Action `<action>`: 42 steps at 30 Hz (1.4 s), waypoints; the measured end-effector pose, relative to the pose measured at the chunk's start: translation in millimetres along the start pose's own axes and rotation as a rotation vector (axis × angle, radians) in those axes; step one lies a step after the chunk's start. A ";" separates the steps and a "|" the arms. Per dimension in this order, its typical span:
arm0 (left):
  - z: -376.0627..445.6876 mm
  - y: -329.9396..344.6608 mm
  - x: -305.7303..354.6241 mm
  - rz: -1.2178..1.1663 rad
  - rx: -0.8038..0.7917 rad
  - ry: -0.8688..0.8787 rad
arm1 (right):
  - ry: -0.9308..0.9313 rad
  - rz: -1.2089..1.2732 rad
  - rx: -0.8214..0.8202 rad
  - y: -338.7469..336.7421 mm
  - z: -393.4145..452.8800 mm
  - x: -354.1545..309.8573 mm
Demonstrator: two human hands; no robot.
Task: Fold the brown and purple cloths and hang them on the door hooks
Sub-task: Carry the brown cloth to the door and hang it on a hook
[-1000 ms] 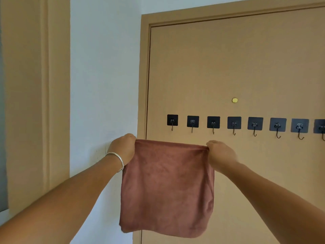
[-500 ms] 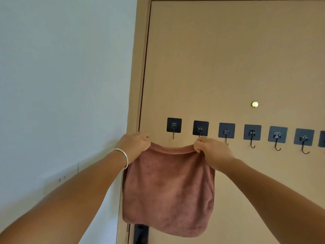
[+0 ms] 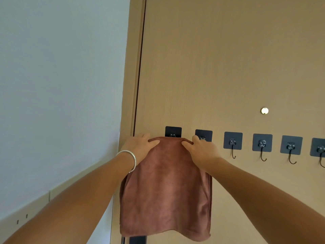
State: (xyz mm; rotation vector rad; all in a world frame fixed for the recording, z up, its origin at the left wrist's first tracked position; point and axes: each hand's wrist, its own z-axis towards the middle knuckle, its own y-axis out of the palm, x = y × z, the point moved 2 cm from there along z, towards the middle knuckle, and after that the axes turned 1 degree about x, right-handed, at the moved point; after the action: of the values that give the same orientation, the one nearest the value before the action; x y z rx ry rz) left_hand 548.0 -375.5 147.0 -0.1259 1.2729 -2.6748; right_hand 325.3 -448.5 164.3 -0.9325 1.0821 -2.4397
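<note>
The folded brown cloth (image 3: 167,191) hangs flat against the tan door (image 3: 219,67), its top edge bunched at the leftmost black hook pad (image 3: 173,131). My left hand (image 3: 139,147) grips the cloth's top left part and my right hand (image 3: 200,150) grips its top right part, thumbs pointing toward each other. My right fingers cover the hook of the second pad (image 3: 204,134). The first hook itself is hidden behind the cloth. No purple cloth is in view.
A row of black adhesive hook pads (image 3: 233,140) runs to the right along the door, their hooks bare. A round peephole (image 3: 264,110) sits above them. A pale wall (image 3: 61,85) lies left of the door frame (image 3: 130,85). A dark handle part (image 3: 137,240) shows below the cloth.
I have come closer to the door. Both hands rose and drew together, lifting the cloth's top edge up to the first hook pad; the top edge now bunches between my thumbs.
</note>
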 end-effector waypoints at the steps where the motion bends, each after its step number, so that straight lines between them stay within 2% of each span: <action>1: 4.4 1.3 1.3 -0.066 0.017 -0.050 | 0.012 0.000 -0.011 3.4 4.3 -2.5; 4: 6.8 16.3 6.5 -0.152 0.058 -0.130 | 0.038 0.012 -0.027 20.7 12.4 -11.2; 7: 1.0 39.7 14.1 -0.070 0.097 -0.042 | 0.048 0.045 -0.022 47.3 9.3 -25.0; 10: -12.5 65.4 11.4 -0.063 0.065 -0.164 | 0.039 0.081 -0.055 76.5 -0.5 -41.7; 13: -32.7 87.8 28.5 -0.299 -0.088 -0.311 | 0.084 0.181 -0.135 94.9 -7.9 -58.7; 17: -51.3 99.5 59.6 -0.712 -0.122 -0.475 | 0.121 0.303 -0.180 100.6 -5.7 -73.0; 19: -51.2 97.5 59.7 -0.733 -0.180 -0.526 | 0.094 0.242 -0.179 96.5 -5.1 -68.9; 24: -52.4 67.2 44.2 0.065 -0.432 -0.127 | -0.003 0.067 -0.183 81.6 -19.6 -58.0; 26: -51.3 54.8 42.1 0.246 -0.389 -0.040 | -0.044 0.049 -0.168 76.2 -25.4 -52.2; 28: -44.9 38.1 44.0 0.287 -0.244 -0.042 | -0.049 0.082 -0.099 65.7 -29.6 -38.3; 30: -31.1 16.7 53.3 0.213 -0.098 -0.056 | -0.037 0.114 -0.018 53.1 -32.7 -16.3; 34: -6.4 -9.8 99.3 0.136 0.078 0.051 | 0.073 0.146 0.063 33.6 -46.8 38.3; 37: 3.5 -10.1 146.5 0.148 0.103 0.152 | 0.180 0.130 0.074 30.6 -67.5 84.9; 42: 22.4 8.5 230.2 0.153 -0.002 0.282 | 0.351 0.077 0.059 34.2 -120.5 166.0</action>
State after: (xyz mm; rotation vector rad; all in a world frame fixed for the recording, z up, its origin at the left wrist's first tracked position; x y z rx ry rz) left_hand 326.7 -442.6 154.7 0.3466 1.3007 -2.6260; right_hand 122.2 -491.1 150.8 -0.4434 1.1224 -2.6152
